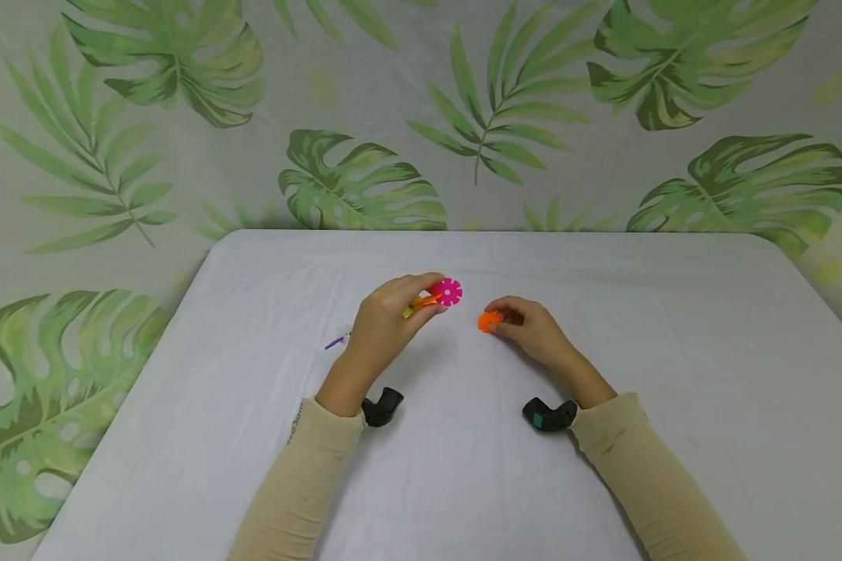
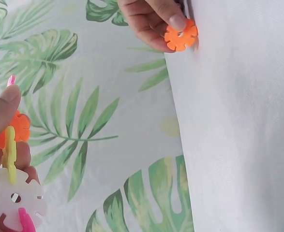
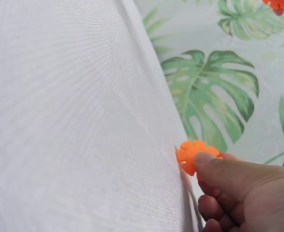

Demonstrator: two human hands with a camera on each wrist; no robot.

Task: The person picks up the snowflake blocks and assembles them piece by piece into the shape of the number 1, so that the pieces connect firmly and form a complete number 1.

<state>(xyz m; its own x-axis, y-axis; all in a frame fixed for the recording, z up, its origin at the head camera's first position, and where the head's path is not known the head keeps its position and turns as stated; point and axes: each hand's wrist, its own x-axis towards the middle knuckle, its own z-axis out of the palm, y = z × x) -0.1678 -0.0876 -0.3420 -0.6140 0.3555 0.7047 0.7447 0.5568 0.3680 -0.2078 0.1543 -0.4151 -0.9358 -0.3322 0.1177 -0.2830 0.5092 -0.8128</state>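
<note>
My left hand (image 1: 384, 321) holds a chain of slotted plastic discs above the table. In the head view its pink disc (image 1: 452, 298) sticks out past the fingertips, beside an orange disc (image 1: 429, 300). The left wrist view shows a yellow disc (image 2: 8, 157) edge-on, joined to a white disc (image 2: 1, 193), with a pink disc (image 2: 25, 221) slotted in below. A purple disc (image 1: 334, 343) shows edge-on behind the left hand. Thumb and fingers of my right hand (image 1: 539, 333) pinch a single orange disc (image 3: 192, 151), apart from the chain.
A white cloth covers the table (image 1: 463, 467). Behind it hangs a leaf-patterned backdrop (image 1: 365, 78). Black devices (image 1: 383, 407) are worn at both wrists.
</note>
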